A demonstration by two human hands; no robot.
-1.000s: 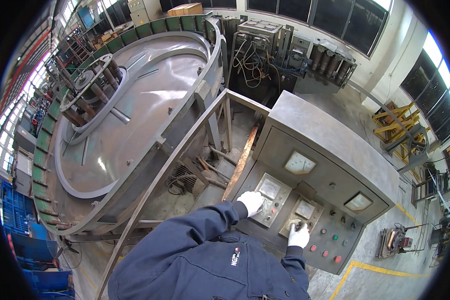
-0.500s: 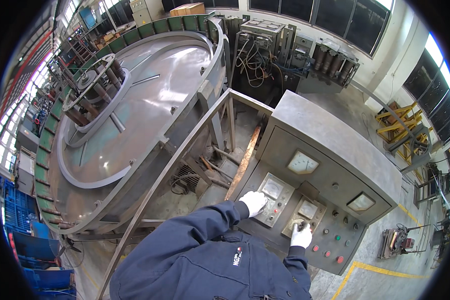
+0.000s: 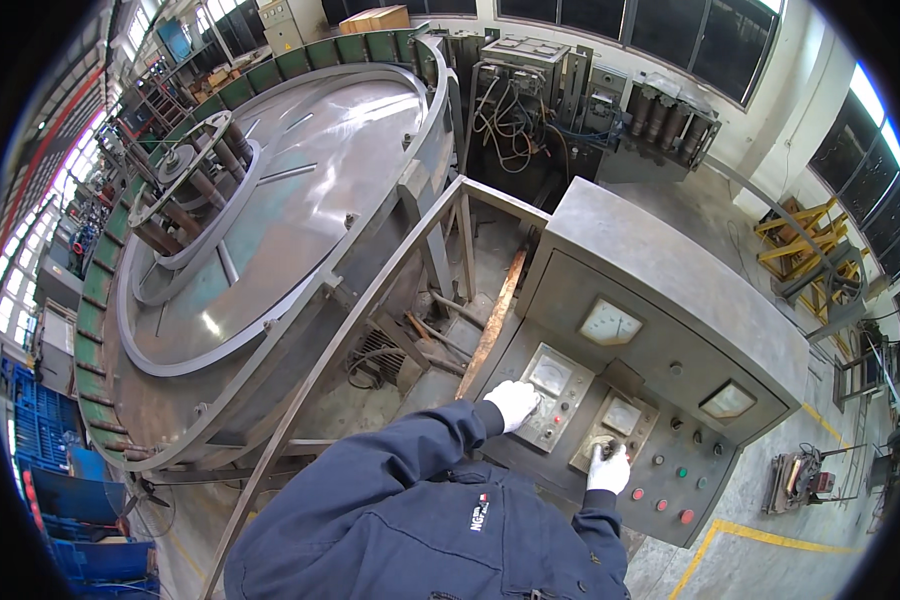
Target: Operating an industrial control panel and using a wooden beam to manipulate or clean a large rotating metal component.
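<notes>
Both my hands wear white gloves and rest on the sloping front of a grey control console [image 3: 670, 270]. My left hand [image 3: 513, 405] is closed at the left edge of the left dial panel [image 3: 552, 375]; what its fingers grip is hidden. My right hand [image 3: 608, 468] closes around a dark knob [image 3: 610, 449] at the lower part of the right dial panel [image 3: 625, 415]. Red push buttons [image 3: 686, 517] and green push buttons [image 3: 682, 471] sit to the right of that hand. Two gauges, one of them a white needle gauge [image 3: 611, 322], are set in the upright face above.
A large round metal table [image 3: 300, 230] with a curved metal band [image 3: 185, 368] fills the left side. A steel frame rail [image 3: 365, 300] runs between it and the console. Cables [image 3: 510, 135] hang from machinery behind. Yellow stands [image 3: 805, 240] are at far right.
The curved metal band on the round table now lies nearer its front rim, and the slots in the table surface have shifted. My hands keep their places on the panels; the view has moved slightly.
</notes>
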